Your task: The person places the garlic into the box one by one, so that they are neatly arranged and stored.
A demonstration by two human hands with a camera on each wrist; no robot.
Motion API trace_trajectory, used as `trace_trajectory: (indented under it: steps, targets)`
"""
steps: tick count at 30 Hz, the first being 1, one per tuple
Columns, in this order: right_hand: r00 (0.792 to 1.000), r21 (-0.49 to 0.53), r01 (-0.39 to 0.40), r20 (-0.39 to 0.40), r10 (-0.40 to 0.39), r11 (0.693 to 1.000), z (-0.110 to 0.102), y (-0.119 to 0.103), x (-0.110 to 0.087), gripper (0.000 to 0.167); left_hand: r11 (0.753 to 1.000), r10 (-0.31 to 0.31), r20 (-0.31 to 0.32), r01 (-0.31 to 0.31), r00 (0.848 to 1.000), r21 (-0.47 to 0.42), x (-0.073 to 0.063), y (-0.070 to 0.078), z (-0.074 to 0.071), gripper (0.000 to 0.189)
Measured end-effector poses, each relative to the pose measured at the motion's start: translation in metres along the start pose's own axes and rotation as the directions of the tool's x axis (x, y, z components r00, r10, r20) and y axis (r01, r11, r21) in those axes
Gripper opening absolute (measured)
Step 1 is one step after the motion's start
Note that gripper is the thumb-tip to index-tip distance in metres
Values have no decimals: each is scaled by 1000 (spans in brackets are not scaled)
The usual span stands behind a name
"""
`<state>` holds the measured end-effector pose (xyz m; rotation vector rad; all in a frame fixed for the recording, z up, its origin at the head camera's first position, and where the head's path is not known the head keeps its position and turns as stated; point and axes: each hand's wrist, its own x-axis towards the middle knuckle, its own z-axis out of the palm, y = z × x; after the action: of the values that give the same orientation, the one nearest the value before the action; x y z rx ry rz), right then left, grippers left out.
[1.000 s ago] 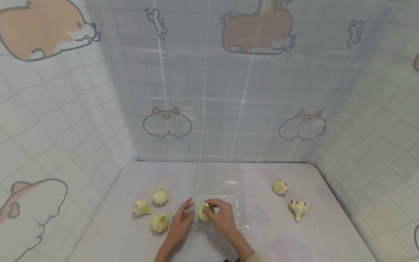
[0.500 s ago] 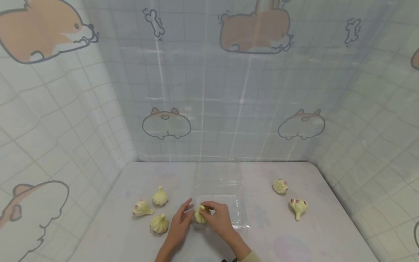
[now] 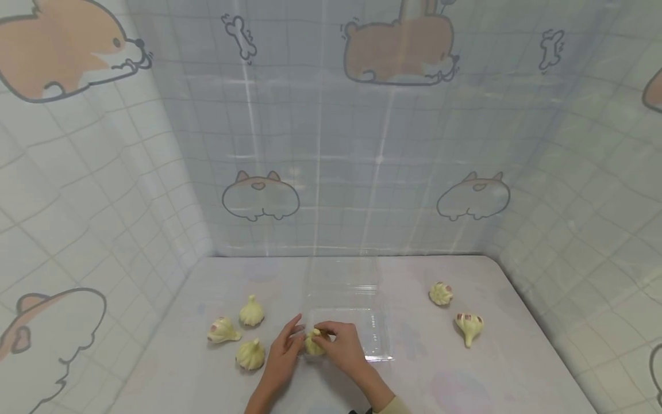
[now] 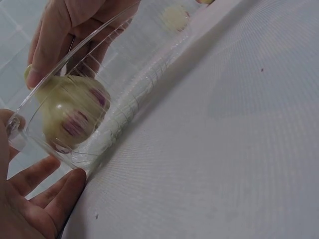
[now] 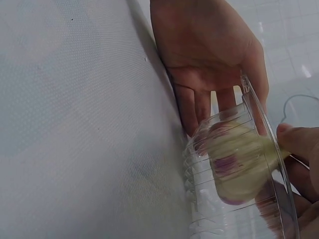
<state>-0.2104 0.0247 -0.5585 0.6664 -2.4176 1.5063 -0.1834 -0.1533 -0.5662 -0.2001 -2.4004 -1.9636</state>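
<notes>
My right hand (image 3: 342,346) pinches the stem of a garlic bulb (image 3: 312,346) between thumb and fingers. That bulb is inside a clear plastic box (image 3: 384,339), at its near left corner; the left wrist view shows purple patches on its pale body through the wall. Along the outside of the same corner, my left hand (image 3: 283,352) touches the box with extended fingers (image 4: 67,191). Left of that hand lie three more bulbs: an upright one (image 3: 251,313), one on its side (image 3: 222,331) and a nearer one (image 3: 250,355).
The box's clear lid (image 3: 343,276) lies folded back behind it. On the table's right are two garlic bulbs, a farther one (image 3: 441,294) and a nearer one (image 3: 469,328). Curtains with dog drawings (image 3: 261,197) enclose the pale table (image 3: 424,379) at the back and sides.
The right hand has moved the garlic bulb left and toward the person, into the near left corner of the box. The left hand stays at the box's side.
</notes>
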Motion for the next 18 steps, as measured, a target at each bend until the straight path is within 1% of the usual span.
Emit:
trace_trajectory:
  steps: [9,13,18]
  targets:
    - [998,-34,-45,39,46,998,1,2,1,18,1000,-1,0,1,1000,1,0,2,0,46]
    - [995,-49,-79,50,82,996,2,2,2,18,1000,1,-4,-1,1000,6,0,2,1,46]
    - [996,-50,-77,50,79,996,2,3,3,18,1000,3,-4,-3,1000,21,0,2,1,46]
